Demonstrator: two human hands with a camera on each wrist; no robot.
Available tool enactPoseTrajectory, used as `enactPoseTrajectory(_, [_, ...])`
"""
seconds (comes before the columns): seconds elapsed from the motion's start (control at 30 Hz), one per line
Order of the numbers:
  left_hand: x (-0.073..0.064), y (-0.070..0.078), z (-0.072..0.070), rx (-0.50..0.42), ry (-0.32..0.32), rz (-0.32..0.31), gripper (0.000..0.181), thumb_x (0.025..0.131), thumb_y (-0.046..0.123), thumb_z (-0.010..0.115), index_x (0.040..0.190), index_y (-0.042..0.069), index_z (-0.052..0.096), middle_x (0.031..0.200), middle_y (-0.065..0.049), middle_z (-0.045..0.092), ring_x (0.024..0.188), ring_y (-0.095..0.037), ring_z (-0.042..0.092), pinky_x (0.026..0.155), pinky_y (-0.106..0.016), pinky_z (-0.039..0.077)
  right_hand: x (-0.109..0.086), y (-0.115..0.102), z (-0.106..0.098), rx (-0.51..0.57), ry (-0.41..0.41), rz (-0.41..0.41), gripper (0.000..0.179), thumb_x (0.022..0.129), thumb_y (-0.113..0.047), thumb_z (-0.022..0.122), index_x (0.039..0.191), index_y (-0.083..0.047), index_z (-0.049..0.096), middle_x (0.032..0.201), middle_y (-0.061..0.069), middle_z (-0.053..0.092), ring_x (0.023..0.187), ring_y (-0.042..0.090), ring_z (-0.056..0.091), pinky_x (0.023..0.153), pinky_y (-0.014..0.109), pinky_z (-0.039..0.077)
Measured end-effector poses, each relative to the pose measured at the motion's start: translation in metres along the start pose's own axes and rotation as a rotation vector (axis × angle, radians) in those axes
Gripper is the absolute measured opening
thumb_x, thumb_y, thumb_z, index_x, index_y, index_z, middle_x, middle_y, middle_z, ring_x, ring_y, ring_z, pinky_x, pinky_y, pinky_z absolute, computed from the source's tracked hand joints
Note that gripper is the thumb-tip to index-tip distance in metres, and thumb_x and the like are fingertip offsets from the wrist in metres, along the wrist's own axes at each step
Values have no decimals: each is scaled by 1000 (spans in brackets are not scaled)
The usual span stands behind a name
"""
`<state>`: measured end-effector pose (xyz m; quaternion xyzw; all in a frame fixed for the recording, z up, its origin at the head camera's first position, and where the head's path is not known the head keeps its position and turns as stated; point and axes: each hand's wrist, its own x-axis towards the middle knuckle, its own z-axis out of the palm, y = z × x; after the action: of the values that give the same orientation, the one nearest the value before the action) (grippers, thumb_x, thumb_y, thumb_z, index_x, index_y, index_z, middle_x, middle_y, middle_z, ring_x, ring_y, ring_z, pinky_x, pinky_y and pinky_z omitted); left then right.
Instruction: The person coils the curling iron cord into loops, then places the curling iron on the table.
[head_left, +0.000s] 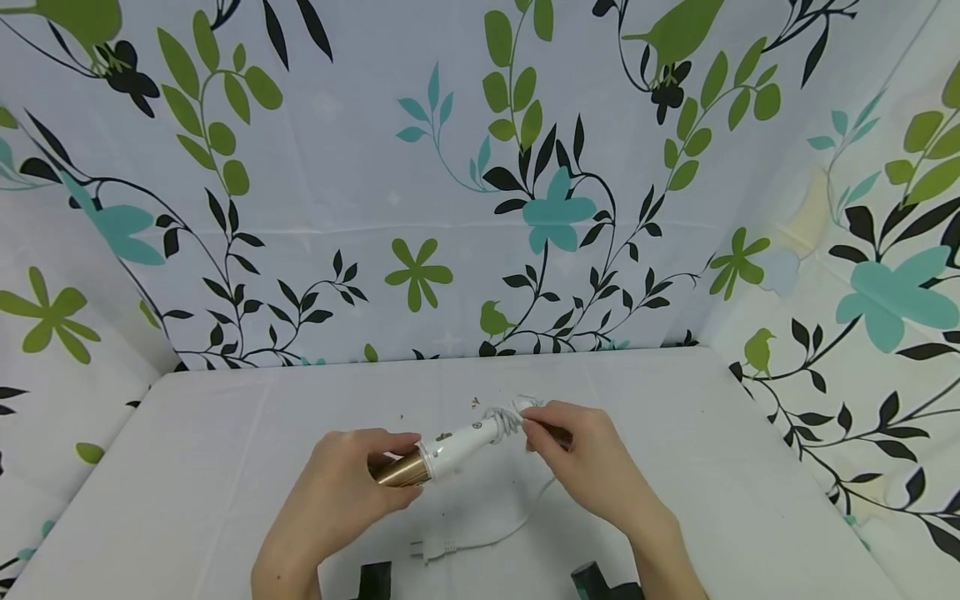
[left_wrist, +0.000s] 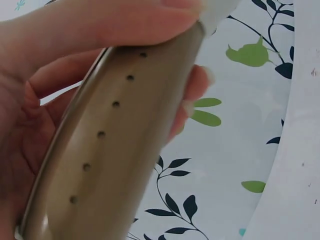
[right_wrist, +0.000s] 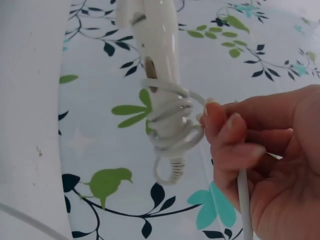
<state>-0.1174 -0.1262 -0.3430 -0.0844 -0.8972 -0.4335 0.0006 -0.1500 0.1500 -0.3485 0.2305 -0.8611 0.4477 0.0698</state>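
A curling iron [head_left: 453,450] with a gold barrel [left_wrist: 115,140] and white handle [right_wrist: 160,45] is held above the white table. My left hand [head_left: 341,479] grips the gold barrel, thumb on one side and fingers on the other; a row of small holes runs along it. Around the handle's end wind several loops of white cord [right_wrist: 172,120]. My right hand [head_left: 592,458] pinches the cord beside these loops, and a length of it hangs past the palm. The cord's free end runs to a white plug [head_left: 431,550] lying on the table between the forearms.
The white table [head_left: 225,483] carries a few small dark specks near its back. Patterned cloth [head_left: 337,167] with leaves and birds hangs behind and at both sides. Two black objects [head_left: 375,579] show at the bottom edge of the head view.
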Motion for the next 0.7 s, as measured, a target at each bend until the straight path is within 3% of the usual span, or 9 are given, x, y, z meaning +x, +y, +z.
enactPoseTrajectory(0.13, [-1, 4, 1, -2, 91, -9, 45, 70, 9, 90, 112, 18, 77, 102, 3, 75, 73, -5, 65, 65, -24, 53, 0, -4, -2, 138, -51, 66, 14, 97, -10, 64, 107, -5, 73, 79, 1, 67, 64, 13, 62, 59, 26, 54])
enactPoseTrajectory(0.3, [0, 5, 2, -8, 157, 48, 46, 70, 8, 90, 113, 17, 77, 103, 2, 75, 74, -4, 66, 68, -24, 54, 3, -2, 1, 274, -157, 90, 18, 100, -19, 61, 96, -5, 72, 75, 8, 67, 62, 22, 63, 59, 29, 57])
enactPoseTrajectory(0.43, [-1, 4, 3, -40, 192, 103, 44, 69, 8, 91, 110, 17, 78, 100, 4, 75, 75, -3, 67, 68, -24, 55, 4, 1, 5, 337, -215, 94, 21, 100, -21, 61, 97, -4, 74, 72, 13, 67, 56, 19, 59, 54, 27, 54])
enactPoseTrajectory(0.57, [-3, 4, 2, -63, 221, 197, 44, 67, 8, 92, 108, 17, 78, 97, 7, 76, 76, -4, 68, 68, -25, 56, 6, 3, 13, 381, -277, 62, 20, 99, -20, 63, 99, -5, 75, 69, 10, 65, 53, 12, 54, 46, 22, 45])
enactPoseTrajectory(0.7, [-4, 3, 1, -74, 234, 293, 44, 67, 7, 92, 107, 16, 78, 95, 10, 75, 77, -4, 68, 67, -25, 57, 8, 7, 21, 424, -336, 12, 18, 99, -17, 63, 95, -4, 75, 68, 11, 64, 54, 11, 52, 48, 20, 42])
